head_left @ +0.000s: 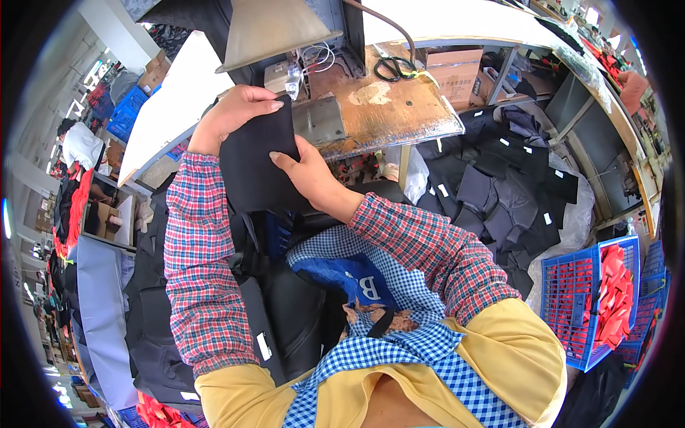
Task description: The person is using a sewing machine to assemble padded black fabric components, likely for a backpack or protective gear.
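A black fabric piece (253, 167) hangs between my hands at the edge of a sewing machine (275, 32). My left hand (232, 118) grips its upper edge, thumb and fingers pinched close to the needle area (292, 82). The right hand (310, 175) holds the piece by its right side, thumb lying on top and fingers behind it. The cloth's upper right corner reaches up beside the metal plate (319, 120) of the machine bed. Whether the cloth lies under the presser foot I cannot tell.
Black scissors (394, 68) lie on the worn wooden table (382, 107). Dark cut pieces with white labels (499, 185) are heaped at the right. A blue crate (571, 299) of red pieces (615, 296) stands at the lower right. More dark fabric (160, 342) is piled at the left.
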`<state>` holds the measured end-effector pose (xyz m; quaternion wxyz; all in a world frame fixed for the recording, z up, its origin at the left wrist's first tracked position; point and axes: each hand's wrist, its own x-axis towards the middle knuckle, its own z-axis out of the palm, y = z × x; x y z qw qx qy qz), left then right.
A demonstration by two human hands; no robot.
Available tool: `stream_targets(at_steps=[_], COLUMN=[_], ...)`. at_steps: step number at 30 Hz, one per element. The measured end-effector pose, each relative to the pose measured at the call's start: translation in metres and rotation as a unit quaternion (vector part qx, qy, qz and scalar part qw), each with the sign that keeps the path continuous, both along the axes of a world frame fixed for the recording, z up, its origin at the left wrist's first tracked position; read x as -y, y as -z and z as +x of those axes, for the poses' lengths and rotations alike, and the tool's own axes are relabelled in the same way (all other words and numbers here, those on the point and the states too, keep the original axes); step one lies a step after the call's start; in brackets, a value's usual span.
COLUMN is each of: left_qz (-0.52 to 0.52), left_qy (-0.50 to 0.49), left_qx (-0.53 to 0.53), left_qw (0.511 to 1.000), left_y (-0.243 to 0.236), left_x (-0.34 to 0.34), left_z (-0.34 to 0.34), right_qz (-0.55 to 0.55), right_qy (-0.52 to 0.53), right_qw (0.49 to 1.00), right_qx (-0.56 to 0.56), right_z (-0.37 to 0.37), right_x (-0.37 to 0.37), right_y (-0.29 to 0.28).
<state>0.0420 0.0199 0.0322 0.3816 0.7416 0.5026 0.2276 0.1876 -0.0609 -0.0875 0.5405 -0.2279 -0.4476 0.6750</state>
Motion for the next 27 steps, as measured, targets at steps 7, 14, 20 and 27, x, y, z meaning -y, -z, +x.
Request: stream_targets(at_steps=[7,14,20,27], left_qz=[0.013,0.033,0.007,-0.121], left_qy=[-0.008,-0.003,0.020,0.139], left_qx=[0.001,-0.014,-0.055,-0.144], left_qw=[1.000,0.999,0.998,0.972], left_y=[-0.002,-0.004,-0.013,-0.045], left_x=[0.003,0.005,0.028,0.103], left_z=[0.002,0.001,-0.001,-0.002], right_qz=[0.006,-0.006,-0.020,0.077], right_qy=[-0.001,-0.012,-0.057,-0.123], right_qw=[1.000,1.000,0.998,0.982], right_qx=[0.015,0.006,-0.007,0.121], right_z=[0.003,0.004,0.021,0.157], right_x=[0.001,0.003,0.024,0.045], right_y=[-0.006,-0.009,-0.017,-0.052])
